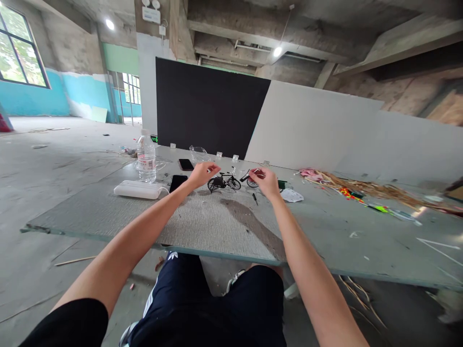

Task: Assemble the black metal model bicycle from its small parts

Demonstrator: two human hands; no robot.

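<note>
A black miniature bicycle (231, 183) stands upright on the grey table (202, 226). My left hand (203, 174) hovers at its rear end, thumb and fingertips drawn together; anything between them is too small to make out. To the right of the bicycle, my right hand (266, 181) pinches a small dark, stick-like part (245, 175). A small spoked wheel (252, 183) shows just below those fingers, partly covered by them. In front of my right hand lies a small dark tool (255, 198) that looks like a screwdriver.
Left of the bicycle are two phones (186, 165), a white box-shaped device (137, 189) with a cable and a clear plastic bottle (146, 161). A crumpled white bag (291, 195) lies right. Dry straw-like strips (379, 188) run along black and white panels (213, 106) behind.
</note>
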